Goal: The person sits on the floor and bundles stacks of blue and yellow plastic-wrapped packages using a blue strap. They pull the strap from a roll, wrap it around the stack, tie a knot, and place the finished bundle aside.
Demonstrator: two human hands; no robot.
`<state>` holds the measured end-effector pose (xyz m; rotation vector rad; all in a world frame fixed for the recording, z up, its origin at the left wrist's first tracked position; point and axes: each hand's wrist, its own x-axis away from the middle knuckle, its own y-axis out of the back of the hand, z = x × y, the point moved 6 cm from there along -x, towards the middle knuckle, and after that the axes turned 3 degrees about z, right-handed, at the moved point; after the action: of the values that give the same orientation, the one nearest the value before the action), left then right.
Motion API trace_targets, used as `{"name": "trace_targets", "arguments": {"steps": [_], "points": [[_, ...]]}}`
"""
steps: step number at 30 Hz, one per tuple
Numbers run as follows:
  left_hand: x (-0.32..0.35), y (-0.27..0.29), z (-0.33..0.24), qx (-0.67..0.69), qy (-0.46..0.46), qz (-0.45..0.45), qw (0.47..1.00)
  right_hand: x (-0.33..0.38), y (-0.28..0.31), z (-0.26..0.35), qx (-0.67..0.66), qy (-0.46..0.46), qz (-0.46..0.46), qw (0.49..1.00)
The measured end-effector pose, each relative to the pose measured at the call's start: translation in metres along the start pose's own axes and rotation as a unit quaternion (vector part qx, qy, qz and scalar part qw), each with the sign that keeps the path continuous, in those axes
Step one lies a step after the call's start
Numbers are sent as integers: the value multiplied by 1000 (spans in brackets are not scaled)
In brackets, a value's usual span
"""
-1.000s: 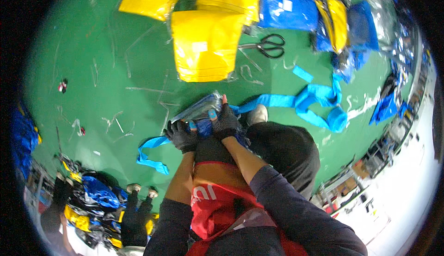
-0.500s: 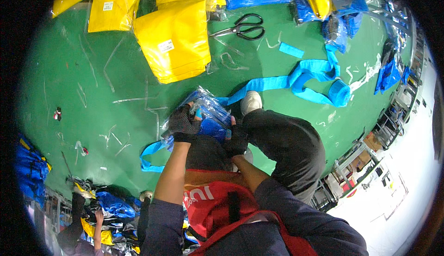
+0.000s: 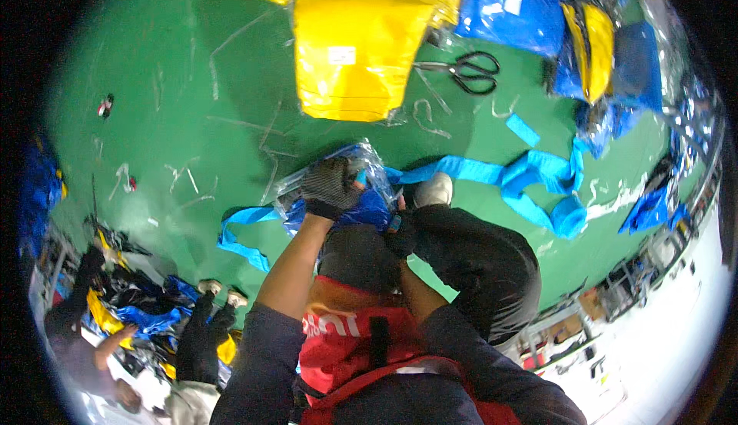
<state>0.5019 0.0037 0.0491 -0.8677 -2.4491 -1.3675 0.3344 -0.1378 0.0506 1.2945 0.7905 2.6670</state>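
Note:
A folded blue package in clear plastic [image 3: 373,208] lies on the floor close in front of me. My left hand [image 3: 329,187], in a dark mesh glove with the fingertips bare, is closed on the clear wrapping at its upper left part. Blue tape is wrapped round one finger. At the package's right edge is my right hand [image 3: 401,231], its fingers bent against it and partly hidden in shadow beside my knee. A light-blue strap [image 3: 461,168] runs along the floor on both sides of the package; its part between is hidden by the package.
Yellow packages [image 3: 361,56] and a blue package [image 3: 511,10] lie ahead, with black-handled scissors [image 3: 475,73] beside them. A cut strap piece [image 3: 523,129] and plastic scraps lie on the green floor. Other people [image 3: 96,348] are at the lower left among blue and yellow goods.
The view has swung, so the floor items ahead sit further right. My left hand has turned slightly, its back now more over the plastic. Both hands stay at the package.

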Motion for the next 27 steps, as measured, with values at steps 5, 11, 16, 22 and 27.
{"name": "trace_targets", "arguments": {"steps": [5, 11, 16, 22, 27], "points": [[6, 10, 3, 99, 6, 33, 994, 2, 11, 34, 26, 10, 31, 999], [158, 21, 66, 84, 416, -365, 829, -54, 10, 139, -70, 128, -45, 988], [195, -87, 96, 296, 518, -202, 777, -97, -29, 124, -32, -80, 43, 995], [191, -96, 106, 295, 527, -228, 764, -97, -34, 116, -84, 55, -80, 992], [195, -115, 120, 379, 524, -212, 733, -100, -34, 127, -54, -1, -67, 996]]}}
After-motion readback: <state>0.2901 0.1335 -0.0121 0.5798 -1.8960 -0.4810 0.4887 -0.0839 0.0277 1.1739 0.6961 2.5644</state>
